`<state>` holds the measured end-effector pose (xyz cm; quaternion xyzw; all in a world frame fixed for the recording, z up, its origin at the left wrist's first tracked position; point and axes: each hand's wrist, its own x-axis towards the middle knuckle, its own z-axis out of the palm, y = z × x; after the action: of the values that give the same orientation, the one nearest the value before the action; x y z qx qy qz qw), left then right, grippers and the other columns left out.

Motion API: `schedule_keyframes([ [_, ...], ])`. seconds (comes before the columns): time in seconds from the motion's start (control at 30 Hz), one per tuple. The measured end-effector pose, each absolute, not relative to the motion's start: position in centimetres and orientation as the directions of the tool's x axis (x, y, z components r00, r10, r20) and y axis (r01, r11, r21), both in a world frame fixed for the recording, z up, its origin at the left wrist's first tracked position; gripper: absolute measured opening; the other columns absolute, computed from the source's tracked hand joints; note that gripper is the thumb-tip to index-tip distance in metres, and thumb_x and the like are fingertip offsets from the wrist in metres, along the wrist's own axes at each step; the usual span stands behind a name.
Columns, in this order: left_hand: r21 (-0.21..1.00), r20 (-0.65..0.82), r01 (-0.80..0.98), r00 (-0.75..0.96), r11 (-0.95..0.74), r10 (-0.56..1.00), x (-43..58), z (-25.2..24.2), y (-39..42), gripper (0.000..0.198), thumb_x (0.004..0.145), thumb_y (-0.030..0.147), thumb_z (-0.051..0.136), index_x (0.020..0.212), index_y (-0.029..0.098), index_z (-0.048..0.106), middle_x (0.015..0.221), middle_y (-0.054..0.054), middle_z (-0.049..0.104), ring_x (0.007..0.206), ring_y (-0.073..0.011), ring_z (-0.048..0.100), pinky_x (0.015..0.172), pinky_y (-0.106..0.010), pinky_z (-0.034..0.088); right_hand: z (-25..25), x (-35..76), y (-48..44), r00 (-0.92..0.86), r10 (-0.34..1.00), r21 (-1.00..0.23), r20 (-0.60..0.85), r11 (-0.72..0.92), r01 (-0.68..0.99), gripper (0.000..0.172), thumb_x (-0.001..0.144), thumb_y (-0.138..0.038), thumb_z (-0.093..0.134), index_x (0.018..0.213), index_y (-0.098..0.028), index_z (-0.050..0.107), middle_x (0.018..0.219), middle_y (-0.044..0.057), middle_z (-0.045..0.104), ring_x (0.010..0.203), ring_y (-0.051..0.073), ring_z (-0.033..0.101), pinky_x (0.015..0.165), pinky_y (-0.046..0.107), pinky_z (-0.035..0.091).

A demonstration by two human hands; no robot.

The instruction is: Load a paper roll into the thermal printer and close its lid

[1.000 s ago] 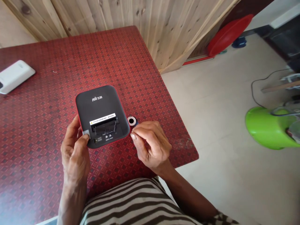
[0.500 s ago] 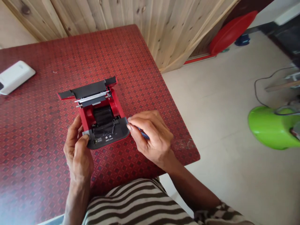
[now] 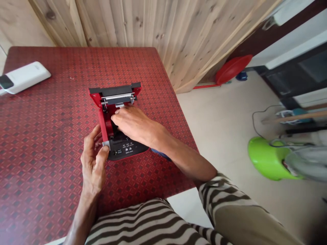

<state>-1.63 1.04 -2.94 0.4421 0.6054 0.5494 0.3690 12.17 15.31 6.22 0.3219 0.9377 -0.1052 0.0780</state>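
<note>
A small red and black printer stands on the red patterned table with its lid swung up and back. My left hand grips the printer's near left corner, thumb on a grey tab. My right hand reaches into the open paper bay, fingers curled down inside; what they hold, if anything, is hidden. A bit of blue shows on the table under my right forearm.
A white power bank lies at the table's far left. A wooden plank wall runs behind. On the floor to the right are a green plastic object, a red basin and a cable.
The printer's lid went from shut to fully open. My right hand left the spot beside the printer and moved into the open bay. The small roll beside it is no longer visible.
</note>
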Motion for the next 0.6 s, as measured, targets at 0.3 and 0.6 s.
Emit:
schedule_keyframes([
  [0.3, 0.991, 0.013, 0.129, -0.341, 0.034, 0.940, -1.6, -2.8, 1.1, 0.060, 0.104, 0.048, 0.067, 0.159, 0.023, 0.062, 0.151, -0.013, 0.070, 0.135, -0.0307, 0.070, 0.107, -0.043, 0.059, 8.0, 17.1, 13.0, -0.757, 0.626, -0.435, 0.186, 0.743, 0.508, 0.011, 0.100, -0.016, 0.078, 0.111, -0.017, 0.080, 0.112, 0.007, 0.084, 0.110, 0.025, 0.076, 0.102, 0.041, 0.059],
  [0.6, 0.990, 0.040, 0.140, -0.352, 0.010, 0.935, -1.7, -3.3, 1.2, 0.061, 0.104, 0.047, 0.066, 0.159, 0.023, 0.062, 0.145, -0.013, 0.074, 0.129, -0.0302, 0.073, 0.105, -0.043, 0.060, 0.5, 23.7, 18.3, -0.189, 0.953, -0.923, 0.238, 0.282, 0.260, 0.029, 0.088, -0.044, 0.086, 0.106, -0.023, 0.075, 0.098, 0.000, 0.079, 0.087, 0.018, 0.071, 0.081, 0.034, 0.053],
])
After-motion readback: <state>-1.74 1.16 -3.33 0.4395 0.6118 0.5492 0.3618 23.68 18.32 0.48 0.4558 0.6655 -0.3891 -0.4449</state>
